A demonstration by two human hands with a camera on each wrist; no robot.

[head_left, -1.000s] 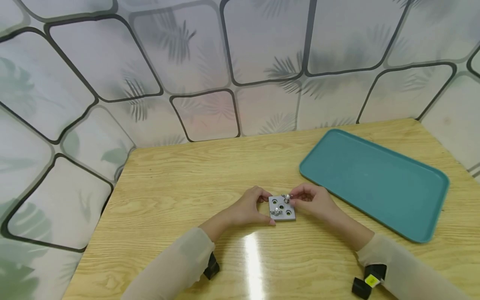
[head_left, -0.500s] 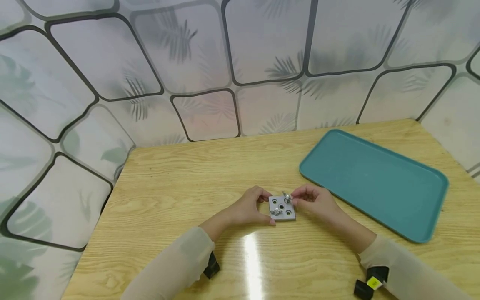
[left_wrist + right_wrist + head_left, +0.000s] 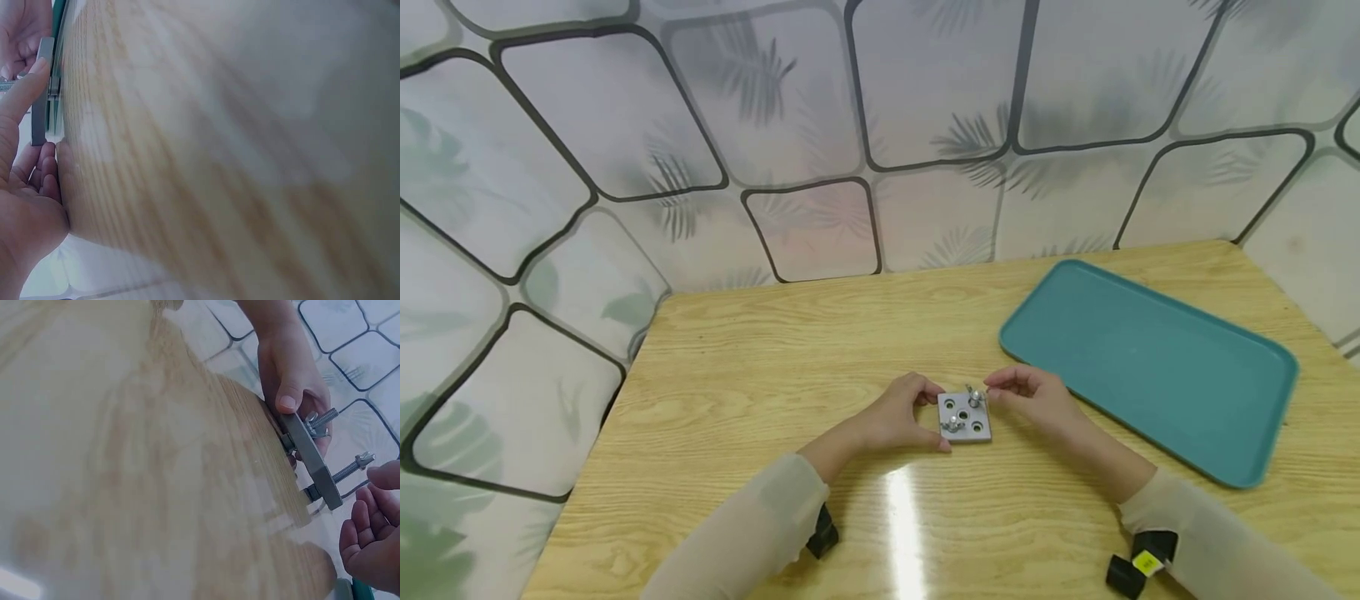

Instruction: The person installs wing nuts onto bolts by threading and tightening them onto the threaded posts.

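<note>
My left hand (image 3: 891, 414) holds the left side of a small square metal plate (image 3: 947, 433) between thumb and fingers. Round holes pierce the plate. Two bolts stand in it, each carrying a wing nut: one wing nut (image 3: 953, 424) is at the near left, the other wing nut (image 3: 976, 397) at the far right corner. In the right wrist view, that corner's wing nut (image 3: 364, 460) sits near the tip of its bolt (image 3: 345, 472), and the bolt heads show below the plate. Beside it is my right hand (image 3: 1033, 403), fingers loosely bent, fingertips at the nut's edge and not closed round it.
A teal tray (image 3: 1150, 358) lies on the wooden table (image 3: 790, 350) to the right, behind my right hand. A patterned cloth or wall covering (image 3: 925, 217) rises along the table's back edge. Black wrist devices sit at both sleeves.
The right fingertips have drawn slightly away from the far right wing nut, which they pinched earlier. That nut's wings have turned a little. My left hand and the plate have stayed in place.
</note>
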